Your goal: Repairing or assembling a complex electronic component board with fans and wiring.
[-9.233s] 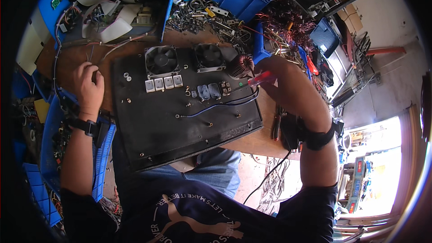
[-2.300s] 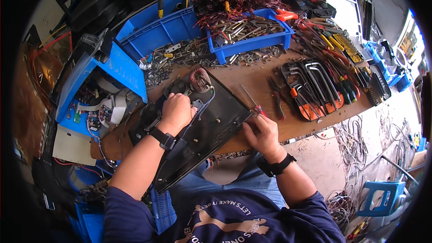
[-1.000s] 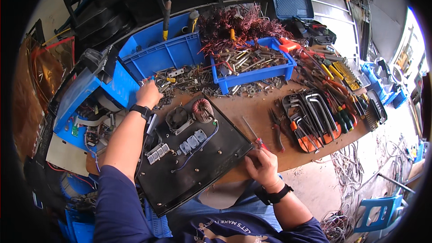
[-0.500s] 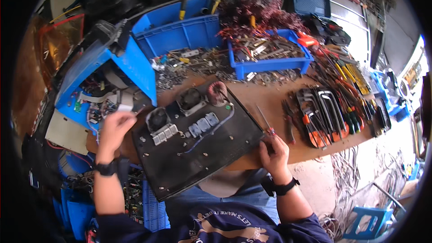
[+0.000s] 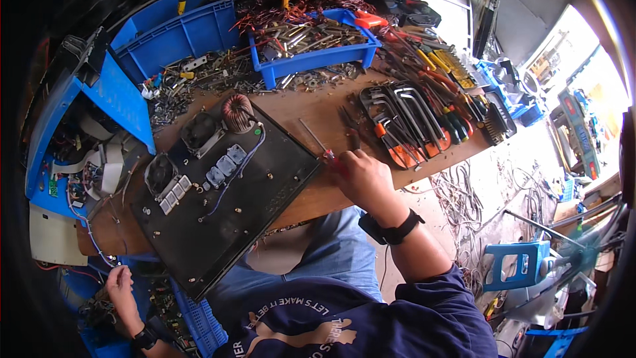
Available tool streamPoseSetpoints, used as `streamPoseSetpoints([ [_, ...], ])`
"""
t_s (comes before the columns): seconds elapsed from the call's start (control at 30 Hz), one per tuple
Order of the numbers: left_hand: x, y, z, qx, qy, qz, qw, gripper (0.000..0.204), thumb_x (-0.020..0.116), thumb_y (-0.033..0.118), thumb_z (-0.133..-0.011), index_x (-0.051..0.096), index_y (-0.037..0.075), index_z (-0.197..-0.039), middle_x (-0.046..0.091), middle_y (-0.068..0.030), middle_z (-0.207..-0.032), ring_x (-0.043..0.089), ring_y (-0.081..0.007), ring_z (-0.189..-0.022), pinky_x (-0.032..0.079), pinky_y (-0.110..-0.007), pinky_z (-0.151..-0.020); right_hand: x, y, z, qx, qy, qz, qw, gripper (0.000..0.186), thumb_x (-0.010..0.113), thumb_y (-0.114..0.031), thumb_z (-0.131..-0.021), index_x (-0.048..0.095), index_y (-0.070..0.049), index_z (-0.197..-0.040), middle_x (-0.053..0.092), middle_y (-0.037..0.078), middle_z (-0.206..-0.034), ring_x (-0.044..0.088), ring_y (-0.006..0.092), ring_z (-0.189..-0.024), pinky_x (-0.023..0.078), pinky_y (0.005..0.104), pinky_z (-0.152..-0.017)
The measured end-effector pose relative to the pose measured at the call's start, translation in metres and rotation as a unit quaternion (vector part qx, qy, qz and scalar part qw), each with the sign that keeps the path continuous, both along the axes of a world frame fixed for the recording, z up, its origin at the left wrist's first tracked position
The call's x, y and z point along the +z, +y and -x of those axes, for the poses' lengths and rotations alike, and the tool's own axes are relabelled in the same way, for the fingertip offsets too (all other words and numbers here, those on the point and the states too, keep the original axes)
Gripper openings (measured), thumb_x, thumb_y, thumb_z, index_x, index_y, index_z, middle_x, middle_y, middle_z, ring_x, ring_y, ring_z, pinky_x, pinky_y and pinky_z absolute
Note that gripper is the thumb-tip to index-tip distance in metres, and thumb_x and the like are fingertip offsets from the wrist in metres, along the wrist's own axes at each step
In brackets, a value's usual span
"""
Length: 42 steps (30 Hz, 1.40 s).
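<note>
My right hand (image 5: 363, 180) is closed round the red handle of a screwdriver (image 5: 313, 136), whose thin shaft lies over the wooden bench. Just left of it is a black metal panel (image 5: 222, 205) that overhangs the bench's near edge. The panel bears two fans, a copper-wound coil (image 5: 237, 114), blue-grey blocks (image 5: 225, 167) and a blue wire. Low at the left, off the bench edge, my left hand (image 5: 122, 288) has its fingers drawn together beside the end of a thin wire (image 5: 98, 245). Whether it grips that wire is hidden.
An open blue casing (image 5: 50, 139) full of wiring stands at the left. Behind are a blue bin (image 5: 179, 33), scattered metal scrap and a blue tray (image 5: 311, 59) of metal pieces. Pliers (image 5: 349, 126), hex keys and screwdrivers lie right. A blue stool (image 5: 513, 262) stands on the floor.
The view has swung right. My left hand has come down from beside the blue casing to below the bench edge. My right hand has left the panel's corner and closed over the screwdriver handle.
</note>
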State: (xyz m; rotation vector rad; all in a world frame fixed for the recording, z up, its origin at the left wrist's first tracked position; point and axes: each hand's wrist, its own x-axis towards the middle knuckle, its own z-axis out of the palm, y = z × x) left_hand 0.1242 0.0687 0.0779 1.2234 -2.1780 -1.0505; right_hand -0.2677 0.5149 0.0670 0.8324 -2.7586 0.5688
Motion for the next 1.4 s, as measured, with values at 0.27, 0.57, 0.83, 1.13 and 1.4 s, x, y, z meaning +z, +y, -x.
streamPoseSetpoints([
  [0.27,-0.004,0.004,0.013,-0.005,0.011,0.027,1.000,0.015,0.063,0.011,-0.091,0.065,-0.001,-0.100,0.061,0.0007,-0.085,0.051,-0.0067,-0.072,0.042,-0.022,-0.063,0.007,-0.006,0.006,0.004,-0.020,-0.112,0.994,0.029,0.049,-0.029,-0.096,0.060,-0.004,-0.092,0.066,0.013,-0.087,0.068,0.0301,-0.079,0.055,0.0405,-0.067],
  [0.57,-0.002,0.042,0.007,0.005,0.040,-0.108,0.993,0.014,0.064,0.015,-0.091,0.066,0.002,-0.095,0.062,0.0017,-0.078,0.053,-0.0056,-0.068,0.041,-0.021,-0.061,0.042,0.018,0.060,-0.058,0.067,-0.138,0.986,0.022,0.057,-0.026,-0.088,0.062,-0.005,-0.092,0.069,0.016,-0.087,0.069,0.0339,-0.078,0.056,0.0444,-0.067],
  [0.83,-0.027,0.079,0.019,-0.060,0.017,-0.166,0.984,0.033,0.054,0.031,-0.099,0.069,0.004,-0.087,0.065,0.0006,-0.074,0.057,-0.0066,-0.065,0.042,-0.023,-0.057,0.034,0.013,0.065,-0.117,0.046,-0.213,0.969,0.035,0.053,-0.040,-0.094,0.063,-0.007,-0.087,0.069,0.018,-0.082,0.068,0.0390,-0.079,0.053,0.0498,-0.071],
  [1.13,-0.041,0.099,0.022,-0.101,0.077,-0.359,0.925,0.044,0.048,0.043,-0.101,0.063,0.004,-0.088,0.063,-0.0042,-0.076,0.063,-0.0141,-0.066,0.051,-0.028,-0.058,0.056,0.000,0.049,-0.050,0.049,-0.157,0.985,0.025,0.058,-0.031,-0.090,0.063,-0.007,-0.086,0.067,0.017,-0.096,0.066,0.0368,-0.086,0.051,0.0479,-0.073],
  [1.4,-0.060,0.108,0.024,-0.096,0.133,-0.492,0.855,0.039,0.046,0.037,-0.103,0.063,0.002,-0.105,0.067,-0.0081,-0.087,0.065,-0.0179,-0.074,0.054,-0.031,-0.065,0.045,-0.049,0.035,0.081,-0.088,-0.055,0.991,0.032,0.065,-0.026,-0.086,0.066,0.001,-0.104,0.066,0.023,-0.101,0.064,0.0382,-0.095,0.051,0.0443,-0.084],
])
